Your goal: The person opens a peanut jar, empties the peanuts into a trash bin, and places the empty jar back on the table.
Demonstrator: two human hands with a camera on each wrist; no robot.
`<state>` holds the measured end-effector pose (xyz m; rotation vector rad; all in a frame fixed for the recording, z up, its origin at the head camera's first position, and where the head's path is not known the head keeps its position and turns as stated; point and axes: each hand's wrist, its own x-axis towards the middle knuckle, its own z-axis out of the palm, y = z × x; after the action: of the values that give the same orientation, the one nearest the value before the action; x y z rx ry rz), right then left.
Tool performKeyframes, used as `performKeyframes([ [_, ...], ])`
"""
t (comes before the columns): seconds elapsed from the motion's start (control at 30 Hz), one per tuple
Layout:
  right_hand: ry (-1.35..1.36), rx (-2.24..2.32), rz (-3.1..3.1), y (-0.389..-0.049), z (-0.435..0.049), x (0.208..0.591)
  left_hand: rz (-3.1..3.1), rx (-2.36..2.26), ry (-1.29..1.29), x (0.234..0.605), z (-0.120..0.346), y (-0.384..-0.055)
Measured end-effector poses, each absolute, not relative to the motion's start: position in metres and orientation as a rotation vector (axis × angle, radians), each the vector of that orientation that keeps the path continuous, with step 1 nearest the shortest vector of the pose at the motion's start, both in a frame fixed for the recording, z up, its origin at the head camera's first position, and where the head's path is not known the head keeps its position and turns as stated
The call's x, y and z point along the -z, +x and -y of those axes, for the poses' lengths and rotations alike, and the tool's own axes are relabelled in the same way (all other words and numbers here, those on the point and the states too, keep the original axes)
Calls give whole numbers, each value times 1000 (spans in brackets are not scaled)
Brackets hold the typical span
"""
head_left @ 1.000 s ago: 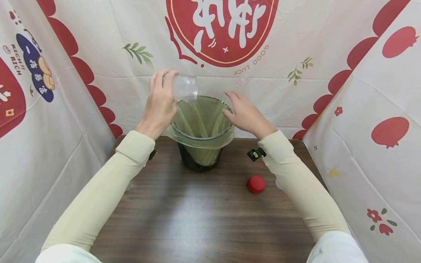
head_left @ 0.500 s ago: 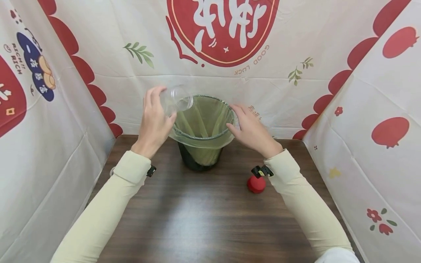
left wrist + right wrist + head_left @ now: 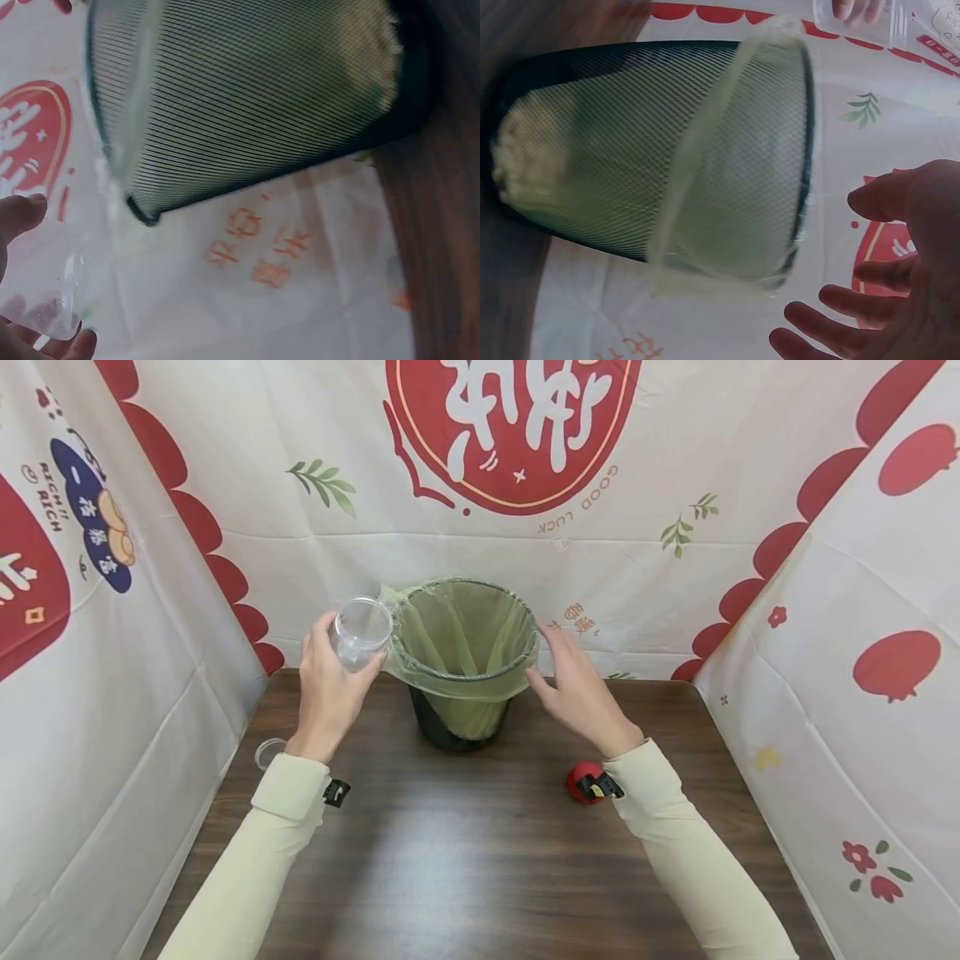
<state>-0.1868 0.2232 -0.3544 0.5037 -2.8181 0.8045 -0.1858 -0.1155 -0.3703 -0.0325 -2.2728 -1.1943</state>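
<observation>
My left hand (image 3: 327, 685) holds a clear plastic jar (image 3: 360, 631) just left of the bin, its round mouth facing up toward the head camera. Thumb and fingers grip the jar's sides; in the left wrist view the clear jar (image 3: 56, 289) sits between them. Between my hands stands a dark mesh waste bin (image 3: 457, 727), lined with a thin yellow-green bag (image 3: 480, 687) folded over its rim. My right hand (image 3: 581, 689) is beside the bin's right rim with loosely spread fingers, holding nothing. Whether its fingertips touch the bag, I cannot tell.
A red round object (image 3: 583, 777) lies on the brown wooden table (image 3: 450, 860), partly covered by the right wrist's camera. A clear round lid-like piece (image 3: 268, 753) is left of my left wrist. Printed white cloth (image 3: 262, 568) encloses the back and sides.
The jar, tipped over the bin a second ago, has come down and left and turned mouth up in my left hand. My right hand has lowered along the bin's right side.
</observation>
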Motion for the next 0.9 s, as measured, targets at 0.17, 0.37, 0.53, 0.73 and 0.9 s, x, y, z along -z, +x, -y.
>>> performKeyframes([
  [0.17,461,-839,2828,-178,-227,370,2303,1241,42,391,123,-181],
  [0.37,424,-848,2781,-169,-230,387,2291,1260,54,417,129,-177],
  [0.53,387,-850,2772,-163,-232,402,2306,1280,77,440,131,-172],
  [0.73,367,-846,2807,-157,-234,412,2351,1300,153,468,133,-164],
  [0.9,364,-837,2821,-155,-235,416,2423,1325,274,495,138,-160],
])
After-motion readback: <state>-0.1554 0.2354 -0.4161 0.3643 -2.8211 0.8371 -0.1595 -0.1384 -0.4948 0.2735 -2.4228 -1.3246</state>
